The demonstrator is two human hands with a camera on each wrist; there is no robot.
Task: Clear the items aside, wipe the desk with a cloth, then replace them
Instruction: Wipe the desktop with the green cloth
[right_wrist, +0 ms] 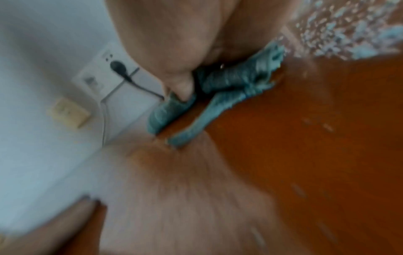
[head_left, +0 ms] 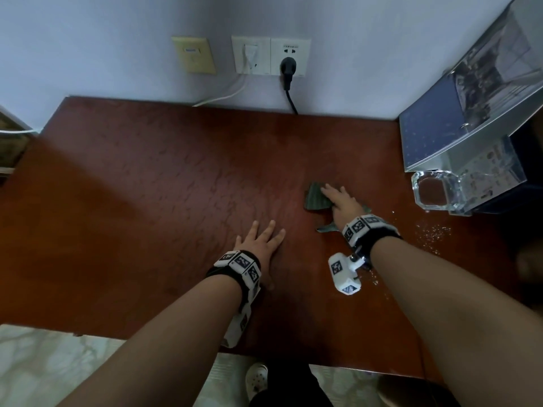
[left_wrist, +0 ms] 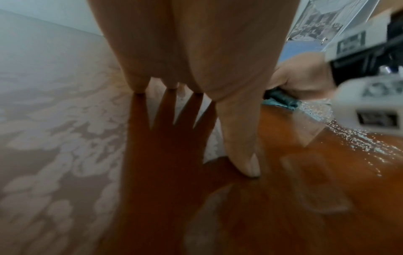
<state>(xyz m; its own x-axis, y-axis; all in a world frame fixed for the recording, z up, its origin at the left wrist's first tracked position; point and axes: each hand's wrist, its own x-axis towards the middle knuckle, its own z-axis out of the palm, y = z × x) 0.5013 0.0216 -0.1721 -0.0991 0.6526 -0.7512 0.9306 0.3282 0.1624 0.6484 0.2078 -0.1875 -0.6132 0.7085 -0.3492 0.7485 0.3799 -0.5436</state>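
Observation:
A grey-green cloth [head_left: 316,198] lies crumpled on the dark red-brown desk [head_left: 164,183], right of centre. My right hand [head_left: 340,202] presses flat on it with straight fingers; the cloth [right_wrist: 231,82] bunches under the palm in the blurred right wrist view. My left hand [head_left: 261,240] rests flat on the bare desk nearer the front, fingers spread, holding nothing. In the left wrist view the left hand [left_wrist: 196,86] lies on the shiny wood, with the cloth [left_wrist: 281,99] and the right hand [left_wrist: 303,77] beyond it.
A clear glass ashtray [head_left: 435,190], a blue binder [head_left: 432,136] and a clear stand are pushed to the desk's right side. Water droplets [head_left: 432,233] speckle the wood near them. Wall sockets with a black plug [head_left: 288,67] are behind the desk.

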